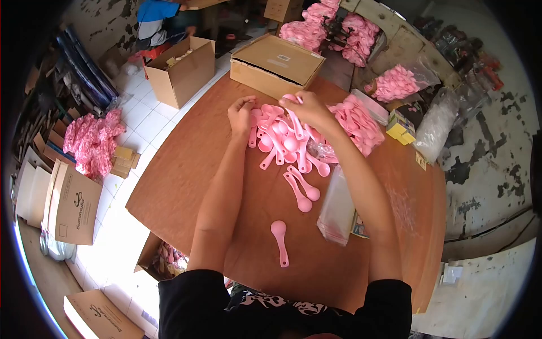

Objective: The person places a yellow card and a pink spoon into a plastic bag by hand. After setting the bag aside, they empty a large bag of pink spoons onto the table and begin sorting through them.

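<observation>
Near the centre of the frame, the right hand covered part of a pink spoon, and the lower layers of the spoon heap lay hidden; whether the left hand gripped anything could not be told. At upper left, the top edge cut off a co-worker (head out of view), and the contents of a carton were too small to identify

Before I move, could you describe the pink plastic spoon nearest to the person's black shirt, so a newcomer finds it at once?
On the brown table, go from the heap of pink plastic spoons toward the black shirt, past two paired spoons. There lies the pink plastic spoon, its handle toward the shirt. Unlike its neighbours, it lies alone.
</observation>
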`<action>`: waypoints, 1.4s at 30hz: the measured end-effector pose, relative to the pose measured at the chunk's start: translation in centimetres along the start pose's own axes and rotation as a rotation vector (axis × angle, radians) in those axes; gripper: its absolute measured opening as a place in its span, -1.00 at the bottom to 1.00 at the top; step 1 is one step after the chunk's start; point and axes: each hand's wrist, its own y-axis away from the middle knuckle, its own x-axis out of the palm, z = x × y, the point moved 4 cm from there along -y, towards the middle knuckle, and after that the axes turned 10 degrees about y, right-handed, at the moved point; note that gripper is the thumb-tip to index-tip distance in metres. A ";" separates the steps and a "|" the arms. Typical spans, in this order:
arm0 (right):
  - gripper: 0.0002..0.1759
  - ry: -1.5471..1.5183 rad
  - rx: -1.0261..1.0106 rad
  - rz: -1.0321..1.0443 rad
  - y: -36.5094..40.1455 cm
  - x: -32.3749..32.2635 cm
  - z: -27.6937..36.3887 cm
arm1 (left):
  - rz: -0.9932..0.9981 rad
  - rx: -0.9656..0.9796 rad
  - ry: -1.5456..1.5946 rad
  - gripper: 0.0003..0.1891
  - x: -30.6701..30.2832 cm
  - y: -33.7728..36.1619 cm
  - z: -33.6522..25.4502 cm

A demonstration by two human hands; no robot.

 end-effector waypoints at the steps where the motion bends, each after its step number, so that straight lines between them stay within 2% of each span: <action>1: -0.40 0.133 0.011 -0.020 0.5 0.2 1.2 | 0.004 0.013 0.002 -0.79 -0.2 -0.2 0.2; 2: -0.39 0.265 0.021 -0.039 0.8 0.3 1.9 | 0.007 0.027 0.003 -0.79 -0.2 -0.2 0.2; 7: -0.36 0.302 0.005 -0.061 -0.1 0.7 2.3 | -0.007 0.010 0.013 -0.79 -0.3 -0.1 0.1; 9: -0.36 0.376 -0.084 -0.123 -0.9 0.9 2.5 | -0.003 -0.005 0.015 -0.79 -0.2 -0.2 0.1; 12: -0.37 0.473 0.025 -0.089 -1.6 2.1 2.3 | 0.015 -0.003 0.003 -0.79 -0.2 -0.2 0.3; 15: -0.38 0.521 0.002 -0.108 -0.9 1.6 3.1 | 0.008 -0.008 0.005 -0.78 0.0 0.0 0.1; 16: -0.42 0.547 -0.115 -0.216 -0.7 1.1 3.5 | 0.003 -0.008 -0.006 -0.78 0.1 0.1 0.0; 17: -0.42 0.548 -0.115 -0.216 -0.5 0.3 3.2 | -0.004 -0.008 -0.018 -0.77 0.1 0.1 -0.2; 19: -0.54 0.344 -0.128 -0.195 0.1 -2.2 2.2 | -0.014 -0.006 -0.010 -0.78 0.1 0.3 -0.4; 21: -0.66 0.416 -0.159 -0.256 0.4 -4.9 -0.1 | -0.028 -0.007 -0.003 -0.78 -0.1 0.4 -0.5; 23: -0.69 0.629 -0.234 -0.185 0.3 -7.1 -3.3 | -0.008 -0.010 -0.019 -0.76 0.1 0.4 -0.3; 24: -0.69 0.633 -0.233 -0.186 0.4 -8.1 -5.2 | -0.006 -0.010 -0.015 -0.76 0.1 0.4 -0.2; 26: -0.64 0.834 -0.197 0.238 0.2 -7.3 -9.1 | -0.016 0.003 -0.024 -0.76 0.1 0.2 -0.2; 31: -0.46 0.669 -0.096 0.323 1.2 -5.3 -10.1 | -0.006 0.001 -0.037 -0.79 0.2 0.1 0.0; 33: -0.35 1.003 -0.123 0.123 1.2 -4.9 -9.1 | 0.000 0.003 -0.052 -0.79 0.1 0.0 0.0; 37: -0.26 1.053 -0.058 0.062 1.1 -3.9 -9.4 | -0.014 0.001 -0.048 -0.79 0.1 0.2 0.0; 39: -0.24 1.002 0.127 0.279 1.0 -4.2 -9.4 | -0.017 0.014 -0.029 -0.79 0.0 0.0 0.2; 42: -0.28 0.965 0.147 0.275 0.0 -4.2 -11.4 | 0.007 0.022 -0.069 -0.79 -0.2 -0.2 0.2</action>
